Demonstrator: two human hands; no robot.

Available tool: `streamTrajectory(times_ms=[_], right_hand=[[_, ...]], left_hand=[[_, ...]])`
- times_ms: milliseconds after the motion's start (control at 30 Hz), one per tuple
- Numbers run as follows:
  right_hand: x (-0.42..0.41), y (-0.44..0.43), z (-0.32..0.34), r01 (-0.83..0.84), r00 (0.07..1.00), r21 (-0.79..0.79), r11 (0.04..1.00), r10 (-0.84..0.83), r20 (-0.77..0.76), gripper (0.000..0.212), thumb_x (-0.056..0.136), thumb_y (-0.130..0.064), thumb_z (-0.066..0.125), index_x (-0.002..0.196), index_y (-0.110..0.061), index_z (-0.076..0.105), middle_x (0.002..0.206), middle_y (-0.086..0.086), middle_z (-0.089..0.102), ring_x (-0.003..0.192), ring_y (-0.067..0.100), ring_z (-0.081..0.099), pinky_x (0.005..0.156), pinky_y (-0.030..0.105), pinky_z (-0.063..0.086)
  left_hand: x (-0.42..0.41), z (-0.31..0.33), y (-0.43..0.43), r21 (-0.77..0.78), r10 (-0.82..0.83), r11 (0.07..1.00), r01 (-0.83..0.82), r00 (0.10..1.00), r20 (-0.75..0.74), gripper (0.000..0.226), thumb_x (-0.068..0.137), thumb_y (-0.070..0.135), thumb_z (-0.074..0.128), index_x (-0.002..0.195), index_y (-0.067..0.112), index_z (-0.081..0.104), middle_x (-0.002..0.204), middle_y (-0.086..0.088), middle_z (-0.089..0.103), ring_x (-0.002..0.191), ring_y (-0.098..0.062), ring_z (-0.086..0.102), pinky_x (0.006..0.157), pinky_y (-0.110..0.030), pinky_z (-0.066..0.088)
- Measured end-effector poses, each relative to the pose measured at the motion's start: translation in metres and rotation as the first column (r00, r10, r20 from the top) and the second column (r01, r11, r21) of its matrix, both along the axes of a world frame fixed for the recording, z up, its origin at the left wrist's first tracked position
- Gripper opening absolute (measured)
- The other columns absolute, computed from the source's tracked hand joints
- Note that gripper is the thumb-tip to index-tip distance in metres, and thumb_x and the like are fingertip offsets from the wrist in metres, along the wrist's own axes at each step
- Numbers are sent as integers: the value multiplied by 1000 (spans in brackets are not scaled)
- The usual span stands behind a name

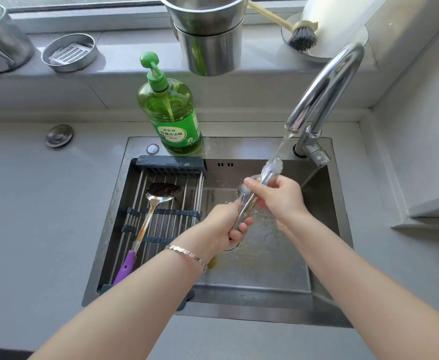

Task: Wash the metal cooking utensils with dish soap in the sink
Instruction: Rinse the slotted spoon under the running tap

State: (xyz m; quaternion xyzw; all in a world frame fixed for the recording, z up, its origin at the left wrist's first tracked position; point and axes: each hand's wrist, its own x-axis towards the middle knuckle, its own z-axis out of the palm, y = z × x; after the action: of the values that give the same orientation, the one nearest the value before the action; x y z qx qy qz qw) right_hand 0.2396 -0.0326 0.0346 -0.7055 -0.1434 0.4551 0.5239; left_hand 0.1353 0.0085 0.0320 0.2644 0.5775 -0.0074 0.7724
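Two utensils listed. Item one: purple-handled spoon [161, 191], lying on the rack [170, 164] at 9 o'clock in the sink [252, 311]. Soap bottle [171, 113], 11 o'clock on the sink ledge; green label reads 柠檬洗洁精, brand line too small to read. Item two: metal utensil [247, 207], centre, under the faucet [325, 84] stream from 1 o'clock. Left hand [225, 228] fingers wrap its lower shaft; right hand [278, 198] fingers close round the upper end. Likely stiff, light and slippery when wet; best held by the shaft.
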Motion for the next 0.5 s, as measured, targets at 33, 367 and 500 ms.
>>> streamTrajectory(times_ms=[33,367,500], right_hand=[[6,0,1,51,999,-14,999,-50,15,14,78,-20,74,75,-11,63,71,3,64,65,15,61,58,18,53],[31,20,-2,210,951,-103,972,-179,251,52,88,-44,57,54,-5,50,53,7,51,55,22,50,60,37,46],[29,27,-1,123,980,-94,988,-106,167,43,93,-35,53,58,-10,57,59,4,59,52,14,56,60,28,52]], left_hand=[[3,2,1,43,-33,999,32,999,34,31,97,37,44,100,7,54,66,-4,50,30,-3,38,26,-9,22],[35,12,2,540,-409,693,478,877,-252,54,87,60,45,81,8,59,54,1,46,42,-13,35,39,-18,29],[36,5,16,621,-309,622,477,878,-365,58,91,59,34,61,12,49,53,-1,43,46,-19,38,49,-26,32]])
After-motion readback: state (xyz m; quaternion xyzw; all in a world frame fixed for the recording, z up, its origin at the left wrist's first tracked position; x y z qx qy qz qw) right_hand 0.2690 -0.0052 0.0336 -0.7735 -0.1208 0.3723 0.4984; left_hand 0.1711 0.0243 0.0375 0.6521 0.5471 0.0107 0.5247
